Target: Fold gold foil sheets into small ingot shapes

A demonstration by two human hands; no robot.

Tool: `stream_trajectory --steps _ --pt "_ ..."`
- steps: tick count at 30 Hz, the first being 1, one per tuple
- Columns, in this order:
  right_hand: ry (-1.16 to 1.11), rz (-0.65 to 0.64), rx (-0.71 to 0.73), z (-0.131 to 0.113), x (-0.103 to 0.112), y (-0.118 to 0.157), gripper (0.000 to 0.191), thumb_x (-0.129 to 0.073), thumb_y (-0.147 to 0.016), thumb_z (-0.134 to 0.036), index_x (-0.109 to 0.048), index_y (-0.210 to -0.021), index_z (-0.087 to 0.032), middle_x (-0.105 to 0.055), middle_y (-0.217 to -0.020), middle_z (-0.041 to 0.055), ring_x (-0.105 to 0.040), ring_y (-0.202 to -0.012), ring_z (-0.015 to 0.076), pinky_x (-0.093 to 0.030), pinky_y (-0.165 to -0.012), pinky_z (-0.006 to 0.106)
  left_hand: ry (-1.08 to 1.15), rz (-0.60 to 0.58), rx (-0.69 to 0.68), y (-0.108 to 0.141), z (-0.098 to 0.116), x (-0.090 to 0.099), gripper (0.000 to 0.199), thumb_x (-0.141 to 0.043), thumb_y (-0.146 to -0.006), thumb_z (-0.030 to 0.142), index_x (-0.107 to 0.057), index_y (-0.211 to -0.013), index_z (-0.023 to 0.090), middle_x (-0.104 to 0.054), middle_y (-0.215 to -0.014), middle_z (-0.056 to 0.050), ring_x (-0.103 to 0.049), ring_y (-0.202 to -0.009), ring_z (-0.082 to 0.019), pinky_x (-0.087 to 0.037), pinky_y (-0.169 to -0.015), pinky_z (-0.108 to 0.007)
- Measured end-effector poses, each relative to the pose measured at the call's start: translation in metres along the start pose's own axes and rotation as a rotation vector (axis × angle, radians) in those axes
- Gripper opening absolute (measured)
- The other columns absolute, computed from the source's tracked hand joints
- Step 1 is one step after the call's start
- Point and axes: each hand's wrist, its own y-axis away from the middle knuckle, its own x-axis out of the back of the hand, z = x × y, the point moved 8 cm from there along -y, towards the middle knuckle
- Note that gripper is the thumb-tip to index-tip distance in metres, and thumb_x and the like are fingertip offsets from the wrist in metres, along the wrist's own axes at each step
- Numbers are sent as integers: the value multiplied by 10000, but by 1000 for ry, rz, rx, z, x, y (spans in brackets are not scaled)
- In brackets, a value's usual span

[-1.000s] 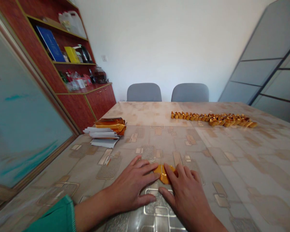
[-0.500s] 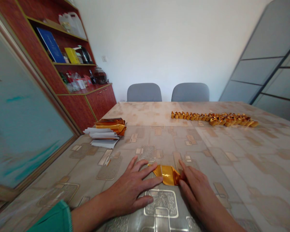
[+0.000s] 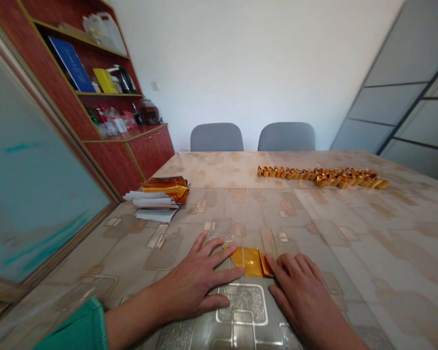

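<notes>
A piece of gold foil paper (image 3: 253,262) lies flat on the patterned table in front of me, its side edges folded inward. My left hand (image 3: 200,277) is spread open, palm down, with two fingertips pressing on the paper's left end. At the right end, the index finger of my right hand (image 3: 297,284) presses on a folded flap. The thumb of that hand rests apart, just below the paper's edge, and its other fingers are bent.
Back left on the table (image 3: 204,233) are a stack of gold foil sheets (image 3: 164,186) and white papers (image 3: 151,203). Several small folded gold pieces (image 3: 324,176) stand in rows at the back right. Two grey chairs (image 3: 217,137) and a red shelf cabinet (image 3: 113,160) are beyond.
The right flap now lies folded over more clearly. My right index finger has drawn back and down onto it, and the other right fingers are more bent. My left hand holds its place.
</notes>
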Motion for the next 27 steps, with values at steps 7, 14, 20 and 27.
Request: stream_trajectory --steps 7,14,20,27 --pt "69 35 65 1 12 19 367 -416 -1025 -414 -591 -1268 -202 -657 -1103 86 -589 -958 279 -385 -966 516 10 15 -8 1 -1 0 554 -564 -937 588 -474 -1458 422 -408 -1578 -70 -387 -1386 -433 -157 -1095 -786" --pt "21 36 35 -3 15 3 373 -388 -1047 -405 -577 -1291 -195 -654 -1027 75 -593 -913 260 -396 -949 506 20 60 -61 1 2 5 544 -580 -944 550 -482 -1455 391 -373 -1599 -68 -371 -1419 -379 -84 -1161 -715" --pt "24 -1 35 -2 9 -5 303 -364 -1039 -234 -595 -1224 -167 -616 -901 57 -564 -819 243 -416 -817 431 138 51 -119 -6 15 11 561 -575 -958 512 -498 -1434 226 -500 -1504 -121 -451 -1369 -318 -223 -1199 -559" --pt "52 -36 120 2 9 5 311 -436 -998 -201 -565 -1280 -184 -620 -946 39 -575 -826 223 -378 -854 422 187 69 -52 -16 20 7 592 -564 -950 556 -478 -1444 241 -581 -1318 -115 -530 -1188 -285 -423 -1054 -438"
